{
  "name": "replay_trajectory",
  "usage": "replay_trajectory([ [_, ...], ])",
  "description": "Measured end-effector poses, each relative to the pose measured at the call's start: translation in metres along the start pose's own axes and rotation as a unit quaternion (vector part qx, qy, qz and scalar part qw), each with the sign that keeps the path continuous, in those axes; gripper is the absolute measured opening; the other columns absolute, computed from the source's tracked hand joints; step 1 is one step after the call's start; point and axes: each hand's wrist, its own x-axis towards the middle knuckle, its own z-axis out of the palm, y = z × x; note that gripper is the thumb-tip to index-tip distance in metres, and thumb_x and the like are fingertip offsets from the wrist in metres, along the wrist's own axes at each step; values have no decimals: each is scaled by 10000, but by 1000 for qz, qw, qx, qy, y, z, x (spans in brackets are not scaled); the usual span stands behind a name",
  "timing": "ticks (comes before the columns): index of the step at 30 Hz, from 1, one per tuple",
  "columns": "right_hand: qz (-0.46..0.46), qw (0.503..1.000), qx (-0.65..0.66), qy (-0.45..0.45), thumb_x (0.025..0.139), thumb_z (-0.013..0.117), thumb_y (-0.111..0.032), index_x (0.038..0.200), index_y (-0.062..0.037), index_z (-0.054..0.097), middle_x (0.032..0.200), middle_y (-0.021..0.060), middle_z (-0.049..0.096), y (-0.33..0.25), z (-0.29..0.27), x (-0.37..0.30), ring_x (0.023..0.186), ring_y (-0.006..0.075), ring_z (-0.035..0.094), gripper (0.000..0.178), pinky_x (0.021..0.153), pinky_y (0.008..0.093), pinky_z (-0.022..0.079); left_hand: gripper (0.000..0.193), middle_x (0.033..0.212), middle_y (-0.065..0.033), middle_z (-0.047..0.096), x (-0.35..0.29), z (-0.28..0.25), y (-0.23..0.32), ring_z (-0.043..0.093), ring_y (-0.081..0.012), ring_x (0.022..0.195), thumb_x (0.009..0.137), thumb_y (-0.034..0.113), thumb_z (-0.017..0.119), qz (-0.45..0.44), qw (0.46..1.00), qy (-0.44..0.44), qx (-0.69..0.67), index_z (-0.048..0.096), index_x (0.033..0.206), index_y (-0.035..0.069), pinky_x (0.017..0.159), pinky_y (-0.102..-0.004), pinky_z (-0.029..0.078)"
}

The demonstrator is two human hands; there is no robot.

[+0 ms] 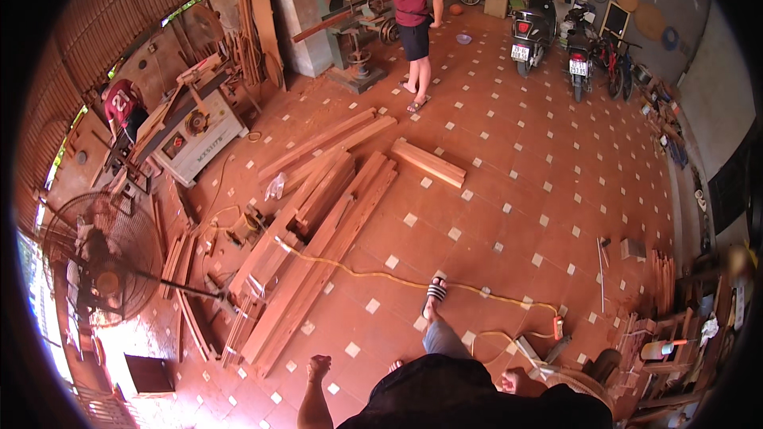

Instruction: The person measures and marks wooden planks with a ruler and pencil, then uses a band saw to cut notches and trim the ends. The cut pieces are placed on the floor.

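My left hand (319,365) hangs in front of my body at the lower edge, its fingers curled into a loose fist, and nothing shows in it. Beside my dark shirt is my right hand (518,382), also curled, partly hidden, with nothing seen in it. A sandalled foot (436,289) of mine is on the tiled floor ahead. Nearest to the left hand are long reddish wooden beams (322,270), lying apart from it. Close to the right hand are pale wooden pieces (531,351) and a yellow cord (389,276) running across the tiles.
A large fan (99,258) stands at left. Beyond it, a person (123,107) bends by a woodworking machine (199,131). Another person (415,16) stands near a green machine (338,40). Motorbikes (531,28) are parked at the back right. A short beam stack (429,163) lies mid-floor; a wooden rack (660,365) is at right.
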Motion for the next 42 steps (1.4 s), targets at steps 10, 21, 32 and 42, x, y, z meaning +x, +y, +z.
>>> replay_trajectory([
  [10, -308, 936, -162, 45, 1016, 612, -237, 911, -111, 733, 771, 74, 700, -409, -51, 161, 674, 268, 708, 204, 617, 438, 583, 373, 1034, -110, 808, 131, 158, 334, 779, -239, 865, 1007, 368, 745, 35, 985, -171, -6, 741, 1221, 62, 747, -434, 620],
  [21, -463, 874, -84, 124, 982, 798, -287, 1020, -17, 802, 786, 72, 751, -875, -73, 169, 660, 177, 721, 272, 611, 320, 587, 395, 1082, -78, 818, 233, 255, 538, 781, -239, 921, 996, 401, 749, -113, 963, -215, 120, 746, 1230, 83, 796, -466, 601],
  [32, -99, 980, 155, 74, 1009, 714, -163, 928, -60, 721, 663, 34, 622, -971, -155, 209, 511, 151, 590, 132, 434, 321, 468, 287, 716, -104, 716, 487, 370, 945, 716, -222, 634, 967, 344, 801, 82, 965, -204, 143, 796, 992, 58, 584, -422, 596],
  [42, 24, 994, 110, -4, 980, 732, -168, 886, -52, 699, 730, 69, 654, -1180, -216, 302, 562, 195, 633, 152, 612, 404, 613, 277, 890, -90, 785, 594, 534, 1327, 755, -169, 774, 1031, 278, 724, 288, 939, -39, 184, 807, 1113, 27, 650, -346, 599],
])
